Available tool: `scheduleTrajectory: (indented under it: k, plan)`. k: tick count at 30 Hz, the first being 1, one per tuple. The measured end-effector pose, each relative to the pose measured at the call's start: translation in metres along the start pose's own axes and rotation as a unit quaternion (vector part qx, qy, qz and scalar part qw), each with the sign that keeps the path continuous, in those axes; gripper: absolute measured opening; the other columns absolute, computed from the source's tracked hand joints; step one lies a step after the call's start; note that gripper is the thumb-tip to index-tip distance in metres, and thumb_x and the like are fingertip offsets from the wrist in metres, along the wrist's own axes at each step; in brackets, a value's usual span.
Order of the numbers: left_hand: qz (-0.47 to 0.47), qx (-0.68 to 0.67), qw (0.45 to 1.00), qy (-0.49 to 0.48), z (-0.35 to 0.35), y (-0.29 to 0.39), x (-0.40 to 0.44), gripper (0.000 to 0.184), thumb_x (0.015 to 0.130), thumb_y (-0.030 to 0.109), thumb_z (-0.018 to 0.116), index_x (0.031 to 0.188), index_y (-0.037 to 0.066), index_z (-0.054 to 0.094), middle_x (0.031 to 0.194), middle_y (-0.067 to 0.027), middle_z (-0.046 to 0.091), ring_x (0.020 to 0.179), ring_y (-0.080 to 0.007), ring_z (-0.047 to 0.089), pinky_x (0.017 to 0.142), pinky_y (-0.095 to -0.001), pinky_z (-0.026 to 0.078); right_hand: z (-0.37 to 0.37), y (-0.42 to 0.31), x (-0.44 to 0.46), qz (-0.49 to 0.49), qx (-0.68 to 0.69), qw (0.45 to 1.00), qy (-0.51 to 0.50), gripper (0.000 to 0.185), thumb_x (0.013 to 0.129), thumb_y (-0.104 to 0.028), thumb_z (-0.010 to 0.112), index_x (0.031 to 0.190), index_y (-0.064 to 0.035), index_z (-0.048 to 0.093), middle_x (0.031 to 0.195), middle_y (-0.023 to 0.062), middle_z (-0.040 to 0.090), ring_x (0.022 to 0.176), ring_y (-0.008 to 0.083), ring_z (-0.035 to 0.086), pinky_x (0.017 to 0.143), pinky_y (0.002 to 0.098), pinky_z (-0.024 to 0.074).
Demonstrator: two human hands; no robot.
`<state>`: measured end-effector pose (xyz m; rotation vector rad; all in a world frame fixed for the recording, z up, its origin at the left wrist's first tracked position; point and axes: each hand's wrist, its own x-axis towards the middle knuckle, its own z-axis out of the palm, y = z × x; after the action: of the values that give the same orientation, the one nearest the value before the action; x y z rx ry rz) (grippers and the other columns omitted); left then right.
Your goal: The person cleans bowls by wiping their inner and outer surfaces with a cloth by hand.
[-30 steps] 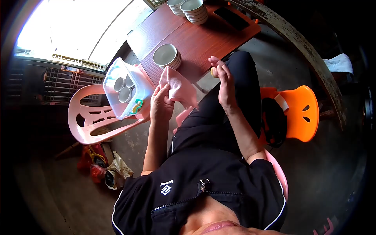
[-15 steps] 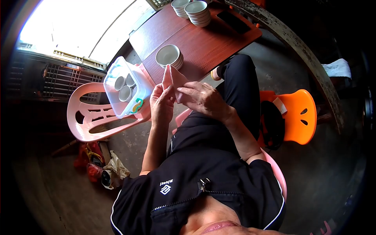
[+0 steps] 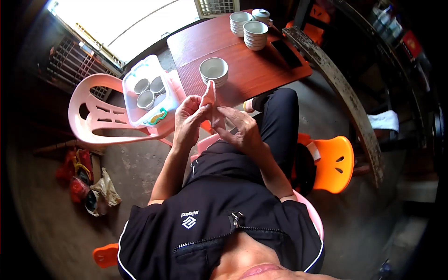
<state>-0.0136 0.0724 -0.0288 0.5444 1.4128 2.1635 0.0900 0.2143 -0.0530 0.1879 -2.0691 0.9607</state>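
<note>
A folded pink cloth (image 3: pixel 212 105) is pinched upright in my left hand (image 3: pixel 188 119), above my lap. My right hand (image 3: pixel 241 128) has its fingers closed on the cloth's right side. Just beyond the cloth's tip, a short stack of white bowls (image 3: pixel 213 70) stands on the near part of the reddish-brown table (image 3: pixel 196 42). To the left, a clear plastic box (image 3: pixel 163 93) with several cups (image 3: pixel 145 99) inside rests on a pink chair (image 3: pixel 74 112).
Two taller bowl stacks (image 3: pixel 255 35), a lidded cup (image 3: pixel 262 16) and a dark flat object (image 3: pixel 286 53) are at the table's far right. An orange stool (image 3: pixel 333 163) stands right of my leg. Plastic bags (image 3: pixel 107 186) lie on the floor at left.
My right hand has come in from the right and closed on the cloth. The cloth is now folded narrower between both hands. The whole view has shifted and turned.
</note>
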Motion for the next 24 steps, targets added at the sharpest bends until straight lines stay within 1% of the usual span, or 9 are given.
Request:
scheduleTrajectory:
  k: [4, 5, 9, 13, 14, 15, 18, 20, 24]
  plan:
    - [0.015, 0.004, 1.0, -0.014, -0.001, 0.001, -0.001, 0.017, 0.088, 0.005, 0.061, 0.103, 0.003, 0.054, 0.096, -0.0058, 0.064, 0.085, -0.0119, 0.063, 0.076, -0.0257, 0.052, 0.0, -0.004, 0.004, -0.04, -0.065, 0.997, -0.023, 0.048, 0.072, -0.017, 0.074, 0.114, 0.0001, 0.061, 0.11, 0.0171, 0.064, 0.092, 0.0306, 0.065, 0.082, 0.0385, 0.0497]
    - [0.007, -0.009, 1.0, 0.0, 0.003, 0.004, -0.002, 0.016, 0.087, 0.007, 0.064, 0.1, 0.003, 0.056, 0.091, -0.0042, 0.064, 0.082, -0.0091, 0.061, 0.076, -0.0242, 0.05, 0.001, -0.005, 0.002, -0.03, -0.053, 0.998, -0.017, 0.045, 0.073, -0.009, 0.07, 0.116, -0.0002, 0.06, 0.111, 0.0178, 0.064, 0.091, 0.0313, 0.065, 0.081, 0.038, 0.0498]
    - [-0.013, 0.014, 1.0, -0.008, 0.0, 0.007, -0.002, 0.019, 0.087, 0.008, 0.064, 0.103, 0.002, 0.057, 0.094, -0.0056, 0.064, 0.084, -0.0114, 0.062, 0.073, -0.0255, 0.053, -0.005, 0.001, -0.002, 0.071, 0.063, 0.994, -0.045, 0.039, 0.076, 0.003, 0.062, 0.115, 0.0005, 0.061, 0.113, 0.0188, 0.063, 0.093, 0.0322, 0.064, 0.083, 0.0363, 0.0501]
    - [-0.002, 0.067, 0.998, 0.008, -0.007, 0.012, -0.001, 0.018, 0.087, 0.009, 0.065, 0.103, 0.003, 0.06, 0.091, -0.0037, 0.064, 0.081, -0.0093, 0.061, 0.069, -0.0217, 0.05, -0.013, -0.001, 0.004, 0.121, 0.125, 0.985, 0.007, 0.03, 0.078, 0.002, 0.053, 0.106, 0.0015, 0.063, 0.111, 0.017, 0.064, 0.101, 0.0255, 0.064, 0.087, 0.0331, 0.0491]
    - [-0.004, 0.074, 0.997, 0.014, -0.011, 0.013, 0.0, 0.017, 0.086, 0.008, 0.065, 0.101, 0.003, 0.062, 0.089, -0.0032, 0.064, 0.082, -0.0088, 0.06, 0.07, -0.0209, 0.048, -0.014, 0.003, 0.003, 0.112, 0.099, 0.988, 0.03, 0.028, 0.078, -0.002, 0.049, 0.102, 0.0011, 0.063, 0.108, 0.0161, 0.065, 0.093, 0.0256, 0.065, 0.083, 0.0329, 0.0504]
    - [0.02, 0.084, 0.996, 0.026, -0.01, 0.016, 0.001, 0.016, 0.086, 0.008, 0.066, 0.1, 0.002, 0.062, 0.089, -0.0032, 0.064, 0.082, -0.0089, 0.06, 0.072, -0.0211, 0.048, -0.018, 0.006, 0.001, 0.16, 0.113, 0.98, 0.033, 0.027, 0.077, -0.002, 0.049, 0.101, 0.0008, 0.063, 0.104, 0.015, 0.065, 0.088, 0.025, 0.065, 0.08, 0.0326, 0.0507]
    - [0.052, 0.129, 0.988, 0.068, -0.011, 0.027, 0.002, 0.016, 0.083, 0.007, 0.069, 0.098, 0.002, 0.065, 0.089, -0.0038, 0.066, 0.083, -0.0093, 0.059, 0.076, -0.0228, 0.047, -0.03, 0.019, -0.007, 0.208, 0.073, 0.971, 0.088, 0.027, 0.079, 0.001, 0.046, 0.101, 0.0, 0.061, 0.097, 0.0119, 0.065, 0.083, 0.0214, 0.063, 0.077, 0.0313, 0.0502]
    - [0.083, 0.164, 0.979, 0.086, -0.013, 0.03, 0.002, 0.015, 0.084, 0.009, 0.069, 0.097, 0.001, 0.066, 0.084, -0.0031, 0.067, 0.075, -0.0066, 0.059, 0.068, -0.0203, 0.046, -0.036, 0.022, -0.004, 0.17, 0.06, 0.973, 0.142, 0.028, 0.081, 0.003, 0.044, 0.103, -0.0004, 0.06, 0.096, 0.0105, 0.065, 0.082, 0.0192, 0.063, 0.077, 0.0303, 0.0499]
    - [0.107, 0.215, 0.967, 0.09, -0.02, 0.036, 0.001, 0.014, 0.084, 0.008, 0.069, 0.097, 0.002, 0.067, 0.084, -0.0036, 0.067, 0.075, -0.0075, 0.06, 0.069, -0.0208, 0.048, -0.047, 0.029, -0.005, 0.115, 0.009, 0.976, 0.186, 0.027, 0.086, 0.002, 0.043, 0.109, 0.0003, 0.057, 0.1, 0.0121, 0.065, 0.094, 0.0196, 0.063, 0.088, 0.0315, 0.0491]
